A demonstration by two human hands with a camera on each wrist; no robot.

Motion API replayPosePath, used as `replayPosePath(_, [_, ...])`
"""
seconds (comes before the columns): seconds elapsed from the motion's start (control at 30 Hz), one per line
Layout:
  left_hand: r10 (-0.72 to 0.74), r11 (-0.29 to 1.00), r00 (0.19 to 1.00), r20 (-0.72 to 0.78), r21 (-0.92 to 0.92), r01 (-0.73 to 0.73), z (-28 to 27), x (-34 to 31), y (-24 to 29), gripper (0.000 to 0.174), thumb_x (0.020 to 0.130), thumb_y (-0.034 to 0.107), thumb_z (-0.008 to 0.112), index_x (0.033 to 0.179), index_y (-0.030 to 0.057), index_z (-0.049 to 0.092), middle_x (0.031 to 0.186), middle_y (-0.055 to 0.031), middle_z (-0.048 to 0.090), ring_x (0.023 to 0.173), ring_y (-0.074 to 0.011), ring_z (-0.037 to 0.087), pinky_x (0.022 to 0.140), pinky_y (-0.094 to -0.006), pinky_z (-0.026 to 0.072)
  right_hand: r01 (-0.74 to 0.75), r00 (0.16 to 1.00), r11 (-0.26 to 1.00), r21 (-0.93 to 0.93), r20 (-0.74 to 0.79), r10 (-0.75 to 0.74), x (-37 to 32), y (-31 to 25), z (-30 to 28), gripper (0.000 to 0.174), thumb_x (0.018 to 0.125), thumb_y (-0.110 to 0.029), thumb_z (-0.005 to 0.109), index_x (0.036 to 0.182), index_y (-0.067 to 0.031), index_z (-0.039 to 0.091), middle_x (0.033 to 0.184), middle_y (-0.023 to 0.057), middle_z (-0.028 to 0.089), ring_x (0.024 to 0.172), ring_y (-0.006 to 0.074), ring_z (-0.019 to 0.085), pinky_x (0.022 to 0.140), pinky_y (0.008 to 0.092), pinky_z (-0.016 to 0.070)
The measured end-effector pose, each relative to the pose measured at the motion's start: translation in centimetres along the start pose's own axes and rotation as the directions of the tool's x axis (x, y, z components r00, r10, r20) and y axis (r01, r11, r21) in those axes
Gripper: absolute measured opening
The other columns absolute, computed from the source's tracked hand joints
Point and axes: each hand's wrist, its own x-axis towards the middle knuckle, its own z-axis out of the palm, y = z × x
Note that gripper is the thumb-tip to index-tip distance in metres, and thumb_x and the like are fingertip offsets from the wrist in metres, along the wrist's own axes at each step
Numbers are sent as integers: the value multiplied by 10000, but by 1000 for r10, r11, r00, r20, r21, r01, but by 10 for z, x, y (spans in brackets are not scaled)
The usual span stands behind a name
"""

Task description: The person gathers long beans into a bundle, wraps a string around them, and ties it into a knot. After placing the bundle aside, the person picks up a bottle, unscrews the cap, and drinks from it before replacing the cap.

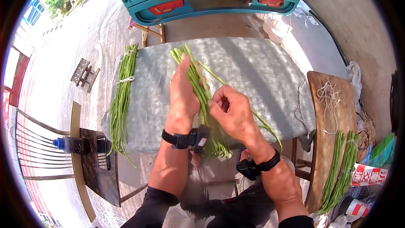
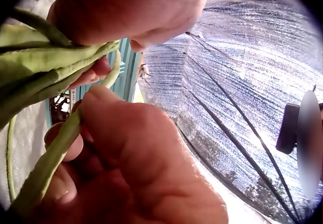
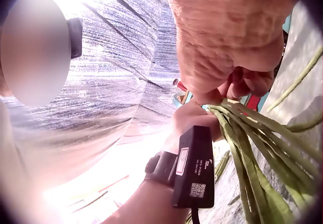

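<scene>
Over the near half of the cloth-covered table (image 1: 236, 50), my left hand (image 1: 182, 97) holds a loose bunch of long green beans (image 1: 195, 76), its fingers wrapped behind them. The tails of the beans spread down toward the table's near edge. Right beside the bunch, my right hand (image 1: 234, 112) pinches a single bean (image 2: 53, 156) between thumb and forefinger, shown close up in the left wrist view. Another long bean (image 1: 265, 124) lies slantwise on the cloth, passing behind the right hand. In the right wrist view, the right hand (image 3: 232, 47) hides part of the bunch's gripped end.
A bean bundle (image 1: 122, 97) tied with white string lies along the table's left edge. On the wooden bench (image 1: 333, 114) at right are white strings (image 1: 328, 93) and more bean bundles (image 1: 344, 164). A chair (image 1: 46, 152) stands at left, a blue vehicle (image 1: 215, 0) beyond the table.
</scene>
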Motion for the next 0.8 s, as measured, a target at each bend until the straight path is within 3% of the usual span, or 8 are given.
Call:
replayPosePath(0.07, [40,999,999,6,37,-40,4,-4,0,399,1066,439,683,1142,54,609,903,-8,573,764,-134,579,654,-331,498,6,1000,1000,-5,-6,-6,0,-2,0,149,887,-93,767,902,-4,649,781,103,669,656,193,666,639,356,548])
replayPosePath(0.27, [72,996,997,41,50,-74,-4,4,-5,281,1033,314,765,1090,78,625,900,-3,597,727,-127,603,600,-314,505,69,997,995,-74,-39,-72,0,-1,2,141,884,-69,758,900,-5,633,823,120,666,696,229,685,649,374,554])
replayPosePath(0.4, [50,999,998,50,-1,-50,-3,2,-5,206,1042,242,730,1071,74,615,867,-2,587,706,-117,568,587,-308,477,185,979,963,-194,-47,-198,2,2,4,155,867,-43,760,911,-15,614,844,128,656,724,276,691,658,403,564])
replayPosePath(0.57, [4,996,998,59,-84,1,-2,1,-1,114,1041,157,649,1076,58,605,832,-2,567,672,-109,509,585,-301,441,187,979,957,-220,-42,-201,1,1,5,161,849,-22,754,916,-20,607,856,137,654,740,303,691,675,416,570])
replayPosePath(0.8, [2,996,1000,30,-85,1,5,-5,2,182,1064,182,581,1144,20,604,852,-12,560,685,-126,512,616,-319,465,167,984,963,-214,-29,-177,1,-1,3,161,850,-21,751,919,-15,606,856,141,654,752,307,695,688,417,570])
